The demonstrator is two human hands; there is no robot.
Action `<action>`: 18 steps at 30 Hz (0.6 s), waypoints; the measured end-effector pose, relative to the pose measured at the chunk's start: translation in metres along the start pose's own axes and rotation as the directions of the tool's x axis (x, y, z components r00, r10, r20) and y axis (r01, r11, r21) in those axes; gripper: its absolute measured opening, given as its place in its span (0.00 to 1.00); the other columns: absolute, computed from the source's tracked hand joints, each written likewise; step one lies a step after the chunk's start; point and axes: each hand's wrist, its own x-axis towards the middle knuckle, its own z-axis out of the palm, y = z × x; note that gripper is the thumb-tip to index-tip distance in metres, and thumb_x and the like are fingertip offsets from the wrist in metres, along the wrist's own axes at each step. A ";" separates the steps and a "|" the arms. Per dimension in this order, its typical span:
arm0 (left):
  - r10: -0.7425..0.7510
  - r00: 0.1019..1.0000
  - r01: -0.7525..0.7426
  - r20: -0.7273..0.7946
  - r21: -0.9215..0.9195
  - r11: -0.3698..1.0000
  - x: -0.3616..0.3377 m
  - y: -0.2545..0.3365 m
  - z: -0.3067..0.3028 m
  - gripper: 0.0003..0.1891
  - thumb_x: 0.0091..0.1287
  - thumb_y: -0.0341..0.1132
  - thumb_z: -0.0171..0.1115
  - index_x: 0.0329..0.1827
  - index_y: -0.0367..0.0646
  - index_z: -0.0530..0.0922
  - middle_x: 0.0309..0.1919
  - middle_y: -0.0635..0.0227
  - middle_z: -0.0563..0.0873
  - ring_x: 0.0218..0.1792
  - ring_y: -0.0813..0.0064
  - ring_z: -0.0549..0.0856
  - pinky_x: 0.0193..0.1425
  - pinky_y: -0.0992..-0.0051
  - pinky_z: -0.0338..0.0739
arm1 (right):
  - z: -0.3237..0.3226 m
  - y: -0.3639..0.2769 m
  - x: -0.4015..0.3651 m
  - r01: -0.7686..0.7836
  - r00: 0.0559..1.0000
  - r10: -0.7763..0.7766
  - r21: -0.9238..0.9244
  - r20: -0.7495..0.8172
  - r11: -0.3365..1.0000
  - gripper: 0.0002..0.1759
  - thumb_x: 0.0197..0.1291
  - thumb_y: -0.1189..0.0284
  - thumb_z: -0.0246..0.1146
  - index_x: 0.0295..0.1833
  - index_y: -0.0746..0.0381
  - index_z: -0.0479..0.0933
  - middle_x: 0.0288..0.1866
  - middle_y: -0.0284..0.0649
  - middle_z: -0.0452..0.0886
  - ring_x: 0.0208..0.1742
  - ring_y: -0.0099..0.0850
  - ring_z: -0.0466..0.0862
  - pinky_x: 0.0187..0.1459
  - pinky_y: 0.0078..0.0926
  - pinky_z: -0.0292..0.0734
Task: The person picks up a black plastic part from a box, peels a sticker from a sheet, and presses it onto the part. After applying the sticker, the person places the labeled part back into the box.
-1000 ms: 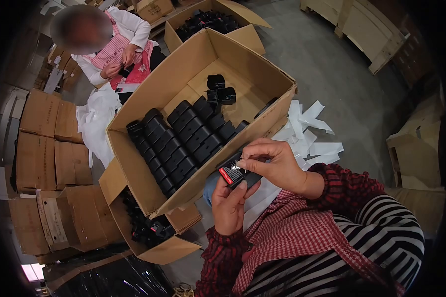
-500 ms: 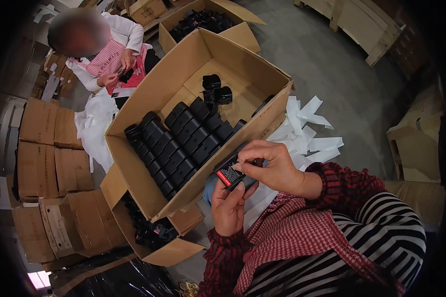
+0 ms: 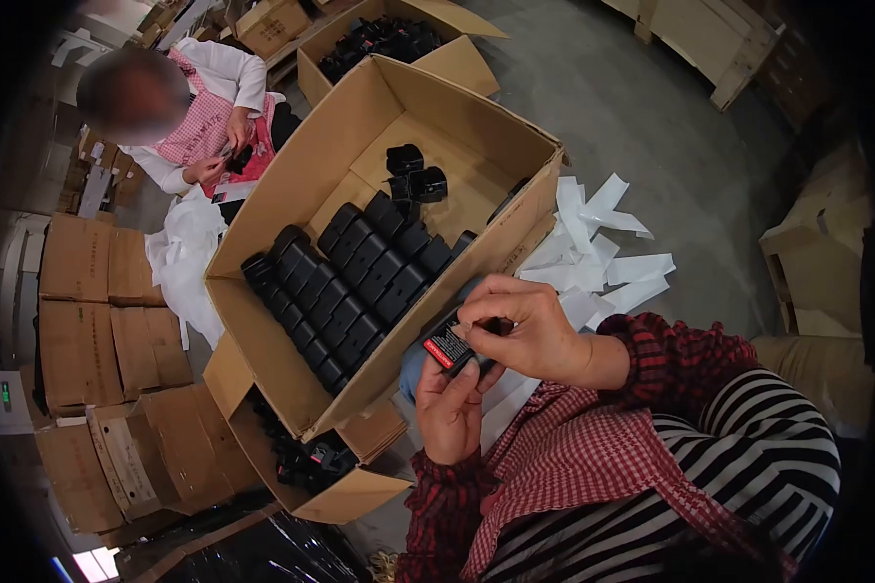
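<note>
My left hand (image 3: 449,413) is closed around the lower end of a black plastic part (image 3: 467,364). On the part's upper face is a black label (image 3: 447,346) with white print and a red strip, facing up. Over the other end, my right hand (image 3: 533,328) has thumb and forefinger pinched together at the label's edge. Whatever lies between those fingertips is too small to make out. Just beyond my hands stands a large open carton (image 3: 306,428), with rows of similar black parts (image 3: 345,267) inside and a few loose ones (image 3: 418,175) near its far side.
White paper strips (image 3: 608,233) lie on the floor to the right. A lower carton (image 3: 355,496) and a far carton (image 3: 476,63) also hold black parts. Across from me, a co-worker (image 3: 204,107) handles a small black item. Stacked cartons (image 3: 73,262) line the left.
My right fingers have shifted slightly over the label while my left hand keeps its hold on the part. The view has tilted a little; the co-worker's hands have moved slightly.
</note>
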 end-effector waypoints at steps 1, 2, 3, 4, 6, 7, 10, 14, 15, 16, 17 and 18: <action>-0.003 1.000 0.003 0.005 -0.002 1.000 0.000 0.000 0.000 0.19 0.69 0.24 0.51 0.63 0.39 0.68 0.57 0.63 0.77 0.58 0.69 0.78 0.64 0.60 0.74 | 0.000 0.001 0.000 0.013 1.000 -0.013 -0.021 -0.001 1.000 0.07 0.50 0.80 0.65 0.37 0.64 0.82 0.34 0.37 0.80 0.30 0.27 0.83 0.32 0.21 0.78; -0.005 1.000 0.005 0.005 0.000 1.000 0.000 -0.001 -0.001 0.19 0.69 0.24 0.51 0.63 0.39 0.68 0.57 0.63 0.77 0.58 0.69 0.78 0.64 0.60 0.74 | 0.000 0.001 0.000 0.027 1.000 -0.027 -0.042 -0.001 0.999 0.07 0.50 0.79 0.65 0.37 0.64 0.81 0.34 0.38 0.80 0.30 0.29 0.83 0.33 0.22 0.79; 0.001 1.000 -0.001 0.009 0.005 1.000 0.000 -0.002 -0.001 0.18 0.70 0.25 0.51 0.63 0.39 0.68 0.57 0.63 0.77 0.58 0.69 0.78 0.64 0.60 0.74 | 0.000 0.002 -0.001 0.026 1.000 -0.026 -0.041 -0.004 0.999 0.07 0.50 0.79 0.65 0.37 0.64 0.81 0.34 0.38 0.80 0.30 0.29 0.83 0.33 0.22 0.79; 0.006 1.000 -0.006 0.013 0.010 1.000 0.000 -0.002 -0.002 0.18 0.70 0.25 0.51 0.62 0.39 0.68 0.57 0.63 0.77 0.58 0.69 0.78 0.63 0.61 0.74 | 0.000 0.002 -0.001 0.035 0.999 -0.035 -0.076 -0.002 0.997 0.07 0.49 0.79 0.65 0.37 0.64 0.81 0.34 0.38 0.80 0.30 0.31 0.83 0.33 0.22 0.79; 0.009 1.000 -0.009 -0.004 0.019 1.000 0.001 -0.002 0.001 0.17 0.71 0.27 0.50 0.62 0.39 0.69 0.56 0.63 0.78 0.57 0.70 0.79 0.62 0.61 0.75 | 0.000 0.002 -0.001 0.045 0.999 -0.046 -0.112 -0.001 0.993 0.07 0.49 0.78 0.65 0.37 0.63 0.81 0.33 0.38 0.80 0.30 0.32 0.83 0.33 0.23 0.79; 0.013 1.000 -0.012 -0.023 0.027 1.000 0.002 -0.002 0.002 0.16 0.72 0.29 0.49 0.61 0.39 0.69 0.55 0.63 0.78 0.57 0.70 0.79 0.61 0.62 0.76 | 0.000 0.001 -0.001 0.048 0.999 -0.048 -0.140 -0.001 0.989 0.07 0.49 0.78 0.65 0.37 0.63 0.82 0.33 0.39 0.80 0.30 0.33 0.83 0.33 0.23 0.79; 0.016 0.996 -0.015 -0.083 0.017 1.000 0.002 -0.004 0.004 0.14 0.75 0.35 0.47 0.59 0.39 0.71 0.53 0.63 0.80 0.54 0.71 0.81 0.58 0.64 0.79 | 0.000 0.000 -0.002 0.059 0.998 -0.061 -0.164 -0.008 0.985 0.07 0.49 0.78 0.65 0.37 0.63 0.82 0.33 0.39 0.80 0.30 0.34 0.83 0.32 0.24 0.79; 0.056 0.994 -0.053 -0.093 0.032 0.998 0.004 -0.007 0.007 0.15 0.76 0.38 0.46 0.57 0.39 0.71 0.51 0.64 0.81 0.51 0.73 0.82 0.55 0.65 0.80 | 0.000 0.000 -0.002 0.074 0.997 -0.079 -0.159 -0.022 0.985 0.07 0.50 0.78 0.65 0.37 0.64 0.82 0.34 0.39 0.81 0.30 0.34 0.84 0.31 0.25 0.79; 0.064 0.993 -0.059 -0.099 0.047 0.997 0.004 -0.008 0.007 0.14 0.76 0.39 0.45 0.56 0.39 0.72 0.51 0.64 0.81 0.50 0.73 0.82 0.55 0.66 0.80 | 0.000 0.000 -0.002 0.074 0.997 -0.079 -0.160 -0.024 0.984 0.07 0.50 0.78 0.65 0.37 0.64 0.82 0.34 0.39 0.81 0.30 0.34 0.84 0.31 0.25 0.79; 0.072 0.992 -0.066 -0.105 0.061 0.996 0.004 -0.009 0.007 0.14 0.76 0.39 0.45 0.55 0.39 0.72 0.51 0.63 0.81 0.50 0.73 0.82 0.54 0.66 0.80 | -0.001 -0.001 -0.002 0.063 0.998 -0.067 -0.159 -0.018 0.985 0.07 0.50 0.78 0.65 0.37 0.64 0.82 0.34 0.39 0.81 0.30 0.34 0.84 0.32 0.25 0.79; 0.072 0.992 -0.066 -0.105 0.062 0.996 0.004 -0.010 0.007 0.14 0.76 0.39 0.45 0.55 0.39 0.72 0.51 0.63 0.81 0.50 0.73 0.82 0.54 0.66 0.80 | -0.001 -0.001 -0.002 0.054 0.998 -0.056 -0.157 -0.011 0.986 0.06 0.50 0.78 0.65 0.36 0.65 0.82 0.34 0.39 0.81 0.30 0.34 0.84 0.32 0.25 0.79; 0.079 0.991 -0.072 -0.109 0.067 0.995 0.004 -0.011 0.007 0.14 0.76 0.39 0.45 0.55 0.39 0.72 0.51 0.64 0.81 0.50 0.73 0.82 0.54 0.66 0.80 | -0.001 -0.001 -0.002 0.054 0.998 -0.056 -0.156 -0.011 0.986 0.06 0.50 0.78 0.65 0.36 0.65 0.82 0.34 0.39 0.81 0.30 0.34 0.84 0.32 0.25 0.79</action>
